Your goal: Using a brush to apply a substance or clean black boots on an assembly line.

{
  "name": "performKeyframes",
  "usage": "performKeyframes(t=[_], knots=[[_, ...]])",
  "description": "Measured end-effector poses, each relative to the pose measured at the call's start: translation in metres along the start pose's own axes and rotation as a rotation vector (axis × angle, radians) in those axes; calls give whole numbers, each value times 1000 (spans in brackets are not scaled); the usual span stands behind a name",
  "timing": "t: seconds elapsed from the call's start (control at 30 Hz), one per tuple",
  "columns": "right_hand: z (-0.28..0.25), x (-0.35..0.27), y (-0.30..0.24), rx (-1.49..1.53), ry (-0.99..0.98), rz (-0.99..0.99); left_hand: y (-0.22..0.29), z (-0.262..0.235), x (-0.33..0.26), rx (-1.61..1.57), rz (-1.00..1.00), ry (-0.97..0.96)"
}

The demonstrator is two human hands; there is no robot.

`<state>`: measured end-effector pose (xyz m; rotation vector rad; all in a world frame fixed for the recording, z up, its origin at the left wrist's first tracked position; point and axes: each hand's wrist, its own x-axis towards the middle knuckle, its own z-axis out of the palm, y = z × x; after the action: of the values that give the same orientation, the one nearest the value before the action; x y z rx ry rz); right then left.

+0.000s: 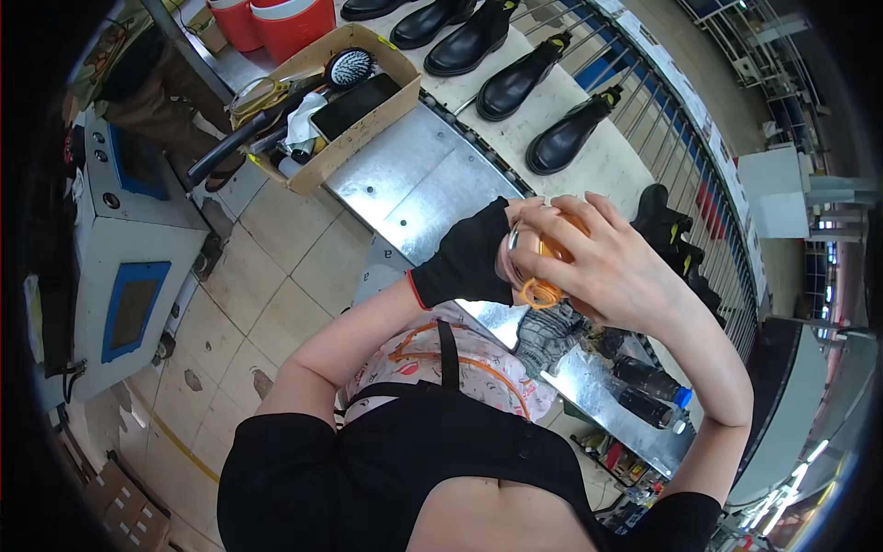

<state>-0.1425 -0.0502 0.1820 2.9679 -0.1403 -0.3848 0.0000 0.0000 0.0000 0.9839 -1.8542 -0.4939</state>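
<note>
Two hands meet over an orange-handled tool above the steel desk's near edge.
Left hand (pixel 478 262), in a black glove, steadies the orange tool (pixel 543 276); right hand's (pixel 612 267) fingers close around it, black boots (pixel 566 138) lining the conveyor beyond.

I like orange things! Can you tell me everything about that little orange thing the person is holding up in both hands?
The orange thing is small and looks like shiny see-through plastic, with a rounded loop at its lower end. Most of it is hidden. The bare right hand wraps over its top and side, and the left hand, in a black glove or sleeve, meets it from the other side. It is held in the air, above the metal bench. What it is cannot be told.
</note>
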Motion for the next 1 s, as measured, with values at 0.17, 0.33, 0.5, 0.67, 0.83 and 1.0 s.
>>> performKeyframes(t=[0.17,0.33,0.5,0.67,0.83,1.0], knots=[[-8,2,5,56,-40,85,17,-1,11,-57,-28,60],[-14,21,2,99,-289,452,11,2,4,-231,-244,-1],[-4,14,22,273,405,7,8,4,4,-333,-280,-5],[-18,18,18,270,-79,518,10,2,13,12,89,81],[-22,16,11,207,-104,363,8,1,4,-20,20,80],[-9,6,-7,142,-138,333,6,2,6,-81,-33,59]])
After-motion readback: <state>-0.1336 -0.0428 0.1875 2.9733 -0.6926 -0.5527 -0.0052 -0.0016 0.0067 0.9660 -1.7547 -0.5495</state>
